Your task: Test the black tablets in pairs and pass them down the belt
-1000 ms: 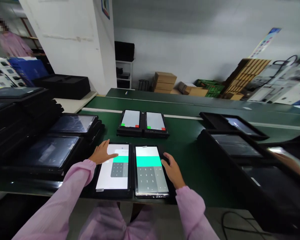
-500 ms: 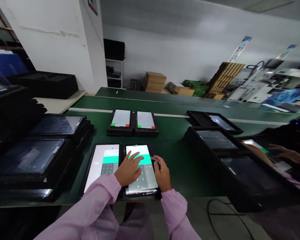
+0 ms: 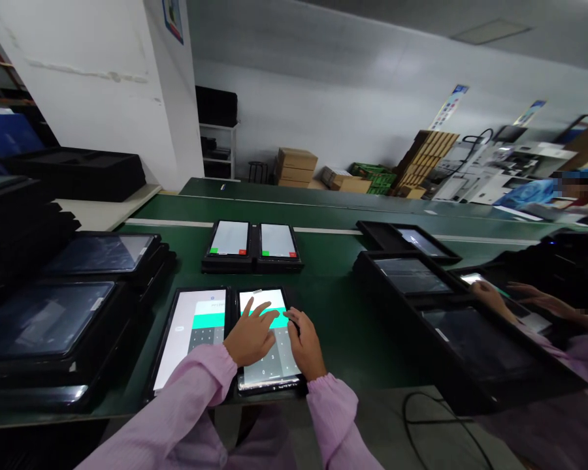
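Two lit tablets lie side by side in black trays before me, both showing a calculator-like keypad with a green band. Over the right tablet point(image 3: 269, 373), my left hand point(image 3: 251, 334) is open, fingers spread above or on the screen; contact cannot be made out. My right hand point(image 3: 306, 344) is at the same tablet's right side, fingers lightly bent and apart, tips over the edge of the green band. It grips nothing visible. The left tablet point(image 3: 180, 336) lies beside my left wrist, untouched, its lower part near my pink sleeve.
Two lit tablets point(image 3: 230, 237) with green and red corners lie behind on the green table point(image 3: 333, 313). Stacked trays with dark tablets point(image 3: 49, 316) stand left. More trayed tablets point(image 3: 475, 336) lie right, near a co-worker's hands point(image 3: 534, 297).
My right hand has moved left from the tablet's edge onto the screen. My left hand stays spread over the same tablet. The view has shifted slightly.
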Demonstrator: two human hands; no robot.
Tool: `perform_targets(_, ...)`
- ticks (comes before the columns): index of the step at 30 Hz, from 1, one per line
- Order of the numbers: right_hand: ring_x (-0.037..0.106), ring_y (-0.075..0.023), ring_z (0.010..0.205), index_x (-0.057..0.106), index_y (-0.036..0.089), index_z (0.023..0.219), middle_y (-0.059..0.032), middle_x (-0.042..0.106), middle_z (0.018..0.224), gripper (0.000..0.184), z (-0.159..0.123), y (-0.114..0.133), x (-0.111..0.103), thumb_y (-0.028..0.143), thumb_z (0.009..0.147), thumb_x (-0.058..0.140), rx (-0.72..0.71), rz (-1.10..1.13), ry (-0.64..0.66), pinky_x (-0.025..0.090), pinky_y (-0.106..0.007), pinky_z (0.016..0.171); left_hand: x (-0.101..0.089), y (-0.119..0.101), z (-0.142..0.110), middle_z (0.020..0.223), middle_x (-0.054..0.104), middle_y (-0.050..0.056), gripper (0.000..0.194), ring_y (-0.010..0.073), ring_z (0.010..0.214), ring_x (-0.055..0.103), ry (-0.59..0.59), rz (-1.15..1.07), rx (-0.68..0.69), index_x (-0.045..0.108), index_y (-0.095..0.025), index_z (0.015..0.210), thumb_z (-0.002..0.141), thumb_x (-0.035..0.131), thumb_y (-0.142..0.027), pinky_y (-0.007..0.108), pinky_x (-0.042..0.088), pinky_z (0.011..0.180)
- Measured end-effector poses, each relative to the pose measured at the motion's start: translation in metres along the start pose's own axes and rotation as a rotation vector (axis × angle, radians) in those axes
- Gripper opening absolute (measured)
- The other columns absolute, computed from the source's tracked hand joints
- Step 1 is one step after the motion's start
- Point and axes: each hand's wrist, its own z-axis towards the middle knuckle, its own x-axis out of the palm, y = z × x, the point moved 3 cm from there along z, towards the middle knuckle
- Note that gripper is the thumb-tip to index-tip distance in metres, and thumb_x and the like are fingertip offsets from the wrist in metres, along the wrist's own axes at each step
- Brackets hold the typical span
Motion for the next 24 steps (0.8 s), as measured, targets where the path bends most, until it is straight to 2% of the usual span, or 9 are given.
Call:
perform_targets(6, 0.058, -0.0263, 0.116, 0.054, 0.018, 0.126, -0.0130, 0.065, 0.122, 0.038, -0.002, -0.002, -0.003, 0.040, 0.097, 0.043, 0.123, 0.134, -0.033, 0.043, -0.049, 0.104, -0.027, 0.013, -0.031, 0.129, 0.062, 0.007, 0.047, 0.0245, 0.136, 0.043, -0.109, -0.069, -0.187, 0.050, -0.021, 0.128, 0.082, 0.044, -0.011, 0.056, 0.016, 0.121)
perform_targets(9, 0.058, -0.0264, 0.116, 0.054, 0.018, 0.124, -0.0132, 0.064, 0.123, 0.037, -0.003, -0.004, -0.003, 0.041, 0.097, 0.044, 0.171, 0.169, -0.030, 0.043, -0.048, 0.103, -0.030, 0.018, -0.049, 0.127, 0.062, 0.005, 0.047, 0.0227, 0.132, 0.047, -0.121, -0.092, -0.226, 0.051, -0.023, 0.126, 0.082, 0.044, -0.011, 0.056, 0.017, 0.121)
perform_targets(12, 0.059, -0.0264, 0.116, 0.055, 0.019, 0.122, -0.0131, 0.065, 0.122, 0.036, -0.003, -0.004, -0.002, 0.042, 0.096, 0.045, 0.180, 0.177, -0.019, 0.043, -0.047, 0.103, -0.024, 0.018, -0.055, 0.126, 0.063, 0.005, 0.047, 0.0230, 0.130, 0.049, -0.133, -0.104, -0.235, 0.051, -0.023, 0.127, 0.081, 0.045, -0.011, 0.056, 0.018, 0.121)
perform_targets(15, 0.059, -0.0257, 0.116, 0.054, 0.018, 0.122, -0.0131, 0.064, 0.122, 0.036, -0.003, -0.004, -0.001, 0.041, 0.096, 0.045, 0.167, 0.178, -0.006, 0.042, -0.046, 0.103, -0.014, 0.013, -0.044, 0.130, 0.061, 0.007, 0.050, 0.0252, 0.136, 0.043, -0.124, -0.109, -0.200, 0.050, -0.023, 0.130, 0.082, 0.046, -0.012, 0.056, 0.018, 0.121)
perform_targets(18, 0.059, -0.0253, 0.115, 0.053, 0.017, 0.123, -0.0139, 0.064, 0.122, 0.037, -0.003, -0.004, -0.001, 0.041, 0.095, 0.044, 0.148, 0.185, -0.002, 0.043, -0.046, 0.102, -0.002, 0.004, -0.023, 0.132, 0.060, 0.007, 0.053, 0.0262, 0.142, 0.035, -0.081, -0.093, -0.107, 0.049, -0.023, 0.133, 0.081, 0.047, -0.012, 0.056, 0.016, 0.121)
perform_targets(21, 0.060, -0.0256, 0.114, 0.052, 0.017, 0.124, -0.0144, 0.064, 0.122, 0.038, -0.003, -0.003, -0.001, 0.041, 0.096, 0.043, 0.126, 0.170, -0.010, 0.044, -0.047, 0.101, 0.008, -0.001, -0.006, 0.131, 0.061, 0.007, 0.052, 0.0267, 0.141, 0.035, -0.036, -0.044, -0.061, 0.050, -0.022, 0.132, 0.081, 0.046, -0.011, 0.058, 0.013, 0.121)
perform_targets(24, 0.060, -0.0257, 0.114, 0.053, 0.018, 0.124, -0.0141, 0.064, 0.121, 0.037, -0.003, -0.002, 0.001, 0.040, 0.096, 0.044, 0.082, 0.138, -0.010, 0.045, -0.047, 0.101, 0.008, -0.001, -0.001, 0.128, 0.063, 0.007, 0.049, 0.0265, 0.140, 0.038, -0.033, -0.027, -0.058, 0.053, -0.023, 0.129, 0.082, 0.045, -0.011, 0.059, 0.013, 0.121)
